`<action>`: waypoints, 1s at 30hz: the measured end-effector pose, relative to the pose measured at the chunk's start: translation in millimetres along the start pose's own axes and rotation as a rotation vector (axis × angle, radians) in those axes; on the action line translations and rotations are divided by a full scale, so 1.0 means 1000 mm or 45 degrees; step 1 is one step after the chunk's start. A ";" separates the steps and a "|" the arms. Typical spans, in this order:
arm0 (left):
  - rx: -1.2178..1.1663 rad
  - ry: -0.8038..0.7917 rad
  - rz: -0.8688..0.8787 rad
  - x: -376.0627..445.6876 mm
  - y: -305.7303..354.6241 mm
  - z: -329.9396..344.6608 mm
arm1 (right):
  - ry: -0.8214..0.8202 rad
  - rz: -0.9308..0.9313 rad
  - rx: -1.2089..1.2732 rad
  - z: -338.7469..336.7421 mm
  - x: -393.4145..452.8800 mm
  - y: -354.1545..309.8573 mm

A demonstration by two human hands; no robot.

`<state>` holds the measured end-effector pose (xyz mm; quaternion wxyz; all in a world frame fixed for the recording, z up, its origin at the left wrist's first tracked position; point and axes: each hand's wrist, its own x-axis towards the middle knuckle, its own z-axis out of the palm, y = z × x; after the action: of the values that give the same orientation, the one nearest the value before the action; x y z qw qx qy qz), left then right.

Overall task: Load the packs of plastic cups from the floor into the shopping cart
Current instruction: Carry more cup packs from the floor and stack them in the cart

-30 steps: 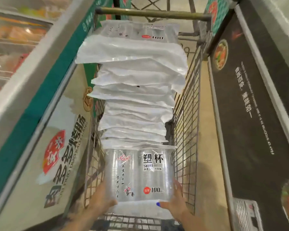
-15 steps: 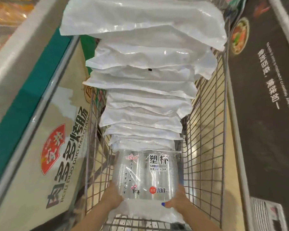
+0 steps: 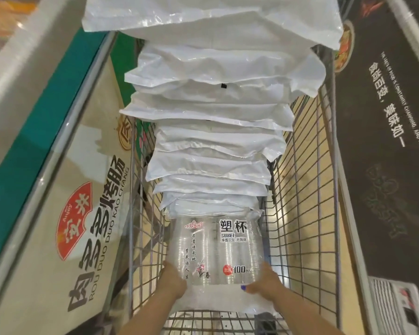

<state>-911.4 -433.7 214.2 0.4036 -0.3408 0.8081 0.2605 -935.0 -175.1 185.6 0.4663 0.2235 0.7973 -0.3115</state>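
A tall stack of cup packs (image 3: 215, 131) in white and clear plastic fills the wire shopping cart (image 3: 307, 213). The lowest visible pack (image 3: 215, 250) is clear with printed labels and "100 pcs". My left hand (image 3: 173, 282) grips its lower left side. My right hand (image 3: 264, 285) grips its lower right side, thumb on the front. Both hands are deep inside the cart, just above its wire floor. The bottom of the stack is hidden behind this pack.
A freezer cabinet (image 3: 58, 213) with a green band and red logo stands close on the left of the cart. A dark cabinet (image 3: 385, 165) with white lettering stands on the right. A strip of tan floor (image 3: 305, 151) shows through the cart's right wall.
The clear pack and both hands have sunk lower into the cart. My view has moved closer, so the stack looms larger and the cart handle is out of sight.
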 end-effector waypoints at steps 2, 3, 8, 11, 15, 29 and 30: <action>0.043 0.096 0.115 -0.008 -0.004 0.001 | 0.085 -0.035 -0.039 0.004 -0.008 -0.001; 0.078 0.141 0.178 -0.015 -0.005 0.000 | 0.133 -0.045 -0.045 0.006 -0.012 -0.002; 0.147 0.159 0.437 -0.057 -0.005 -0.015 | 0.330 -0.162 -0.102 0.004 -0.057 -0.010; 0.212 0.104 0.655 -0.085 -0.002 -0.040 | 0.450 -0.357 -0.295 -0.006 -0.091 -0.022; 0.403 0.200 0.940 -0.135 0.024 -0.097 | 0.730 -0.548 -0.406 -0.034 -0.156 -0.045; 0.872 0.798 1.780 -0.368 0.187 -0.182 | 1.391 -0.542 -0.320 -0.173 -0.398 -0.024; 0.903 0.808 1.826 -0.381 0.194 -0.178 | 1.419 -0.534 -0.306 -0.176 -0.411 -0.016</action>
<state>-975.9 -305.3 654.4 -0.0208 0.3416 0.9364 0.0772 -860.4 -89.3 618.4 -0.0706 0.1369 0.9780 -0.1407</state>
